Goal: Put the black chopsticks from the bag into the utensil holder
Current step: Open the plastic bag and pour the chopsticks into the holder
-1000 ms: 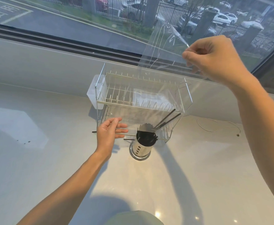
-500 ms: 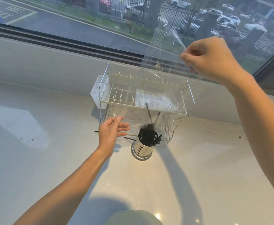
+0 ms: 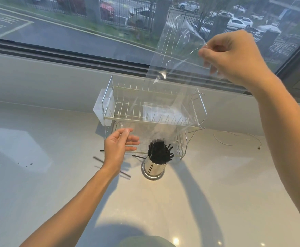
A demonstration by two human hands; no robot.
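Observation:
A clear plastic bag (image 3: 165, 97) hangs upside down over a perforated steel utensil holder (image 3: 153, 167) on the counter. My right hand (image 3: 232, 56) pinches the bag's top corner, high up by the window. My left hand (image 3: 119, 149) holds the bag's lower left edge between thumb and fingers, left of the holder. Several black chopsticks (image 3: 160, 151) stand bunched inside the holder. The bag looks empty. A few loose black chopsticks (image 3: 99, 159) lie on the counter under and beside my left hand.
A wire dish rack (image 3: 126, 107) with a white side cup (image 3: 99, 108) stands just behind the holder, below the window sill. A thin cord (image 3: 234, 138) lies on the counter to the right. Small dark crumbs (image 3: 27, 164) dot the left.
The last chopsticks slid out of the bag and dropped into the holder. The bag now hangs empty; both hands stay in roughly the same places.

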